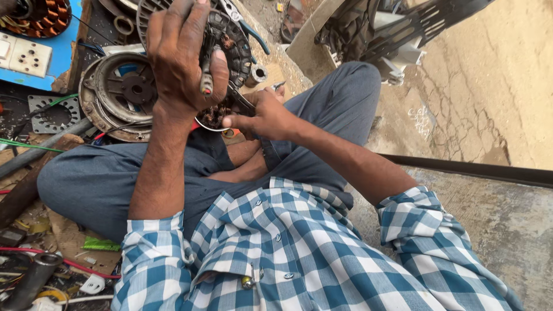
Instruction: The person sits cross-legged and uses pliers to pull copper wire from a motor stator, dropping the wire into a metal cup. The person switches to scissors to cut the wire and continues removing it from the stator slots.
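Round slotted stator [230, 40] — dark, tilted, hand-held.

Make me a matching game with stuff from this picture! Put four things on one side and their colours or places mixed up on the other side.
Things:
1. left hand
2. right hand
3. socket board
4. round metal housing

Places or colours:
A. white, lying on a blue panel at the top left
B. rusty grey, lying on the ground beside the left knee
C. wrapped over the top of the dark round motor part, holding a thin tool
D. lower down, fingers at the coppery windings

Pairs: 1-C, 2-D, 3-A, 4-B
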